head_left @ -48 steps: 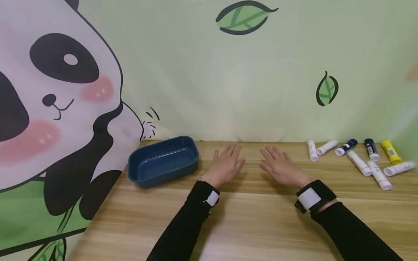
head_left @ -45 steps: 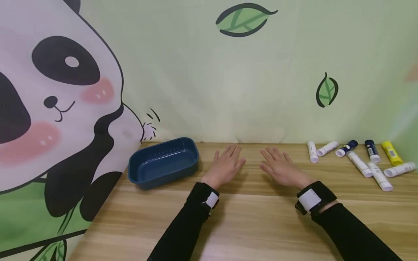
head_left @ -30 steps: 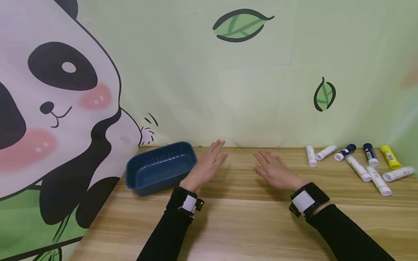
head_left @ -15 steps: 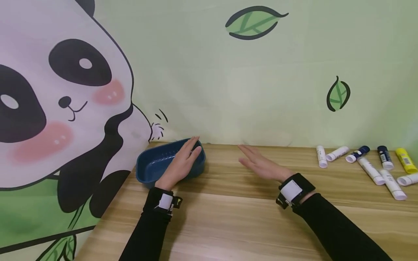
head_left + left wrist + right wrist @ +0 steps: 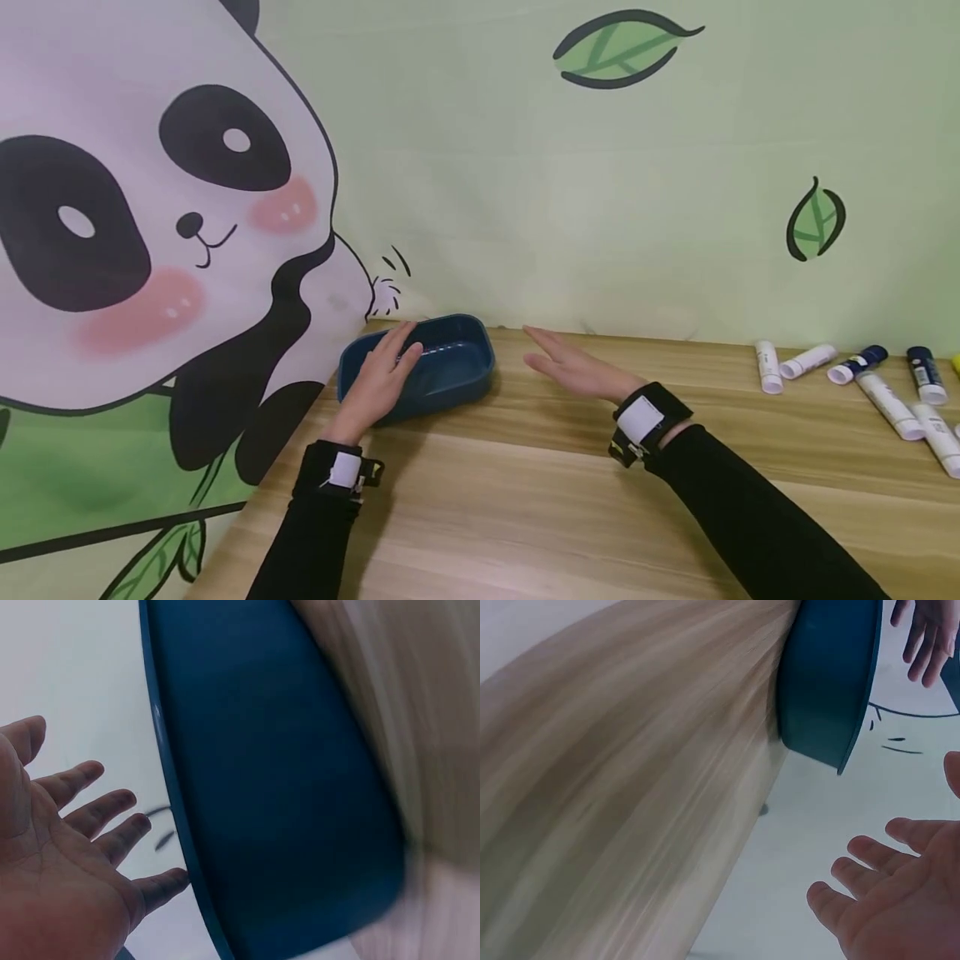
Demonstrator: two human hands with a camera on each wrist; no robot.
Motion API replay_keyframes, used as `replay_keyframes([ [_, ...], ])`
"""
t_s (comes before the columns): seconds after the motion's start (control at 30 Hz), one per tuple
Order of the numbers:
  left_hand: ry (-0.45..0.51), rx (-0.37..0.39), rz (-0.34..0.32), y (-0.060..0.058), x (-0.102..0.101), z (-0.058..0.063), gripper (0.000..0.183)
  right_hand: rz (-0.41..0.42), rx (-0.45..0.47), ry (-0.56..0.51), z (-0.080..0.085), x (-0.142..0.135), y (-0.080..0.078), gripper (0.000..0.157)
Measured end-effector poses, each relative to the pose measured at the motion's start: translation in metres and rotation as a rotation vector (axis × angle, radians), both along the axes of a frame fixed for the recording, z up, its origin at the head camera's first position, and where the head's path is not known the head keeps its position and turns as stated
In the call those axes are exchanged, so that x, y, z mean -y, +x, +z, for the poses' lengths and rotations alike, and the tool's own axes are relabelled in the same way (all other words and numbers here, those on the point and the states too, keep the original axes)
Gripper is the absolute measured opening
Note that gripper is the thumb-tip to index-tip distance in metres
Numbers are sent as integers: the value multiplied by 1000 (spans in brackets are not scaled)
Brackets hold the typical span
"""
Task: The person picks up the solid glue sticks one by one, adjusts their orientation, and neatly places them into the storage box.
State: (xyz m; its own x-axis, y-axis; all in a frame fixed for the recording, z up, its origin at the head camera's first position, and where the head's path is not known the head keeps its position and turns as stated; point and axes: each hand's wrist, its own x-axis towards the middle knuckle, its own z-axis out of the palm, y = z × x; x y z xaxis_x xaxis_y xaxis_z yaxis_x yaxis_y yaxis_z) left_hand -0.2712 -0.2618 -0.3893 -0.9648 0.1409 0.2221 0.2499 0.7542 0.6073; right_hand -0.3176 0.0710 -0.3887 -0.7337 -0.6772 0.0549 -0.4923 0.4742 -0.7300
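A dark blue rectangular tub (image 5: 442, 404) sits on the wooden table near the back wall. Over its left part hovers my left hand (image 5: 377, 379), fingers straight and palm turned inward. In the left wrist view the little finger meets the line of the tub's rim (image 5: 176, 787); I cannot tell whether it touches. To the right of the tub is my right hand (image 5: 577, 367), held above the table with straight fingers pointing at the tub, apart from it. The right wrist view shows that open palm (image 5: 907, 900) below the tub's end wall (image 5: 821, 697). Neither hand holds anything.
Several glue-stick-like tubes lie at the far right: white ones (image 5: 768, 367), navy-and-white ones (image 5: 927, 375) and a yellow one cut off by the frame edge. A green wall (image 5: 525, 208) with a painted panda (image 5: 247, 242) borders the table's back and left.
My left hand has moved left from the table's middle to over the tub. The right hand has shifted left too, turning its palm inward. The head view has swung right-to-left; the tub stays put.
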Motion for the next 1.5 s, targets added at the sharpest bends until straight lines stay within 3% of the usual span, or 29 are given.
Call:
replay_keyframes([
  [0.37, 41, -15, 107, 14, 46, -4, 59, 18, 47, -2, 4, 26, -13, 63],
  [0.7, 128, 73, 194, 22, 73, -16, 60, -1, 70, -42, -2, 43, -25, 61],
  [0.97, 219, 71, 140, 20, 84, -27, 55, -32, 109, -115, -9, 52, -33, 57],
  [1.17, 298, 188, 147, 19, 90, -34, 59, -38, 156, -157, -16, 61, -37, 56],
  [1.5, 373, 258, 133, 18, 97, -33, 60, -71, 198, -182, -23, 74, -42, 57],
])
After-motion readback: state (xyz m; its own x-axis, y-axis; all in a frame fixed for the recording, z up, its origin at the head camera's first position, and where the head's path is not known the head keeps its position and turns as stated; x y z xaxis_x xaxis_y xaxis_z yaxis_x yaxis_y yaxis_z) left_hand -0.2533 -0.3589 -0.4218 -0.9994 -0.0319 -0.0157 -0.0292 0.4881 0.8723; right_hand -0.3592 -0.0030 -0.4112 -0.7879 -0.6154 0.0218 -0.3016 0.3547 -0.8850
